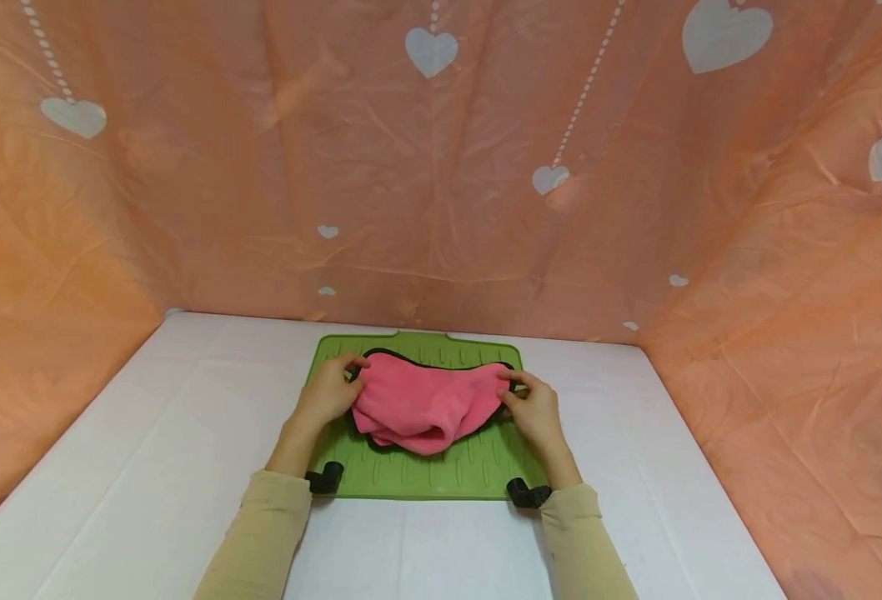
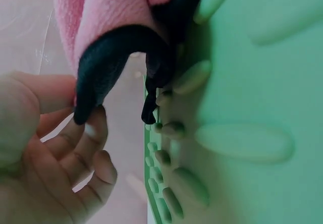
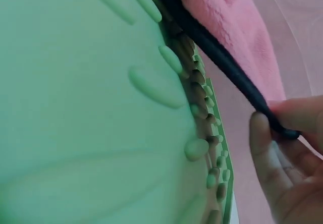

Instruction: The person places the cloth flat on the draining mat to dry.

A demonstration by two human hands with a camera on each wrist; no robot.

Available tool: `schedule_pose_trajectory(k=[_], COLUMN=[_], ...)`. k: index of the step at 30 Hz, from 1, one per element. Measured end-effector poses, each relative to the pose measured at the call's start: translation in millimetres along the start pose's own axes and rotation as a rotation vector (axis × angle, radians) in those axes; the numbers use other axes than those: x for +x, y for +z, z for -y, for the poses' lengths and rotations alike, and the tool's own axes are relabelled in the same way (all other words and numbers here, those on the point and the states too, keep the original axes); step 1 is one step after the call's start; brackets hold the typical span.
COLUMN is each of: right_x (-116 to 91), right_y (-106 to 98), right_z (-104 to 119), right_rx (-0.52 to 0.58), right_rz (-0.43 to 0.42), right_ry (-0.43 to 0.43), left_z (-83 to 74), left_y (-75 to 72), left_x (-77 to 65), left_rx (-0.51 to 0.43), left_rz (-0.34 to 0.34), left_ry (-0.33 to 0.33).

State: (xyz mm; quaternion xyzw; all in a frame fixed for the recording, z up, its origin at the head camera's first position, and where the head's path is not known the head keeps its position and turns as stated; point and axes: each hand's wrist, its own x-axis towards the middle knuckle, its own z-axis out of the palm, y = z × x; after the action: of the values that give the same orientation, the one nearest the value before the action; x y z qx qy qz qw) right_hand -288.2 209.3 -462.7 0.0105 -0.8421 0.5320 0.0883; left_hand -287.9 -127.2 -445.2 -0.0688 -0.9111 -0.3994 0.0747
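A fuzzy pink cloth with black edging hangs between both hands over a green ridged mat. My left hand pinches its left corner, and in the left wrist view the thumb and fingertips grip the black edging. At the opposite corner my right hand pinches the cloth; the right wrist view has the black border running down into those fingertips. The cloth's lower part sags into folds close over the mat. Its far edge is stretched between the hands.
The mat lies on a white-covered table. Black wrist mounts show near both sleeves, over the mat's near corners. An orange curtain with white hearts encloses the back and both sides.
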Motion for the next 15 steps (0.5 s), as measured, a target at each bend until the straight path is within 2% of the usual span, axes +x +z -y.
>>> schedule_pose_trajectory(k=[5, 8, 12, 15], right_x=[0.3, 1.2, 2.6, 2.9], right_y=[-0.9, -0.4, 2.0, 4.4], right_z=[1.3, 0.4, -0.4, -0.5], right_rx=[0.02, 0.036, 0.003, -0.083], right_rz=[-0.056, -0.06, -0.021, 0.048], right_ry=[-0.001, -0.022, -0.069, -0.109], left_z=[0.3, 1.2, 3.4, 5.3], left_y=[-1.2, -1.5, -2.5, -4.0], left_x=[0.6, 1.2, 1.5, 1.3], left_rx=[0.011, -0.004, 0.003, 0.018], left_rz=[-0.109, -0.163, -0.207, -0.191], left_ry=[-0.017, -0.015, -0.03, -0.061])
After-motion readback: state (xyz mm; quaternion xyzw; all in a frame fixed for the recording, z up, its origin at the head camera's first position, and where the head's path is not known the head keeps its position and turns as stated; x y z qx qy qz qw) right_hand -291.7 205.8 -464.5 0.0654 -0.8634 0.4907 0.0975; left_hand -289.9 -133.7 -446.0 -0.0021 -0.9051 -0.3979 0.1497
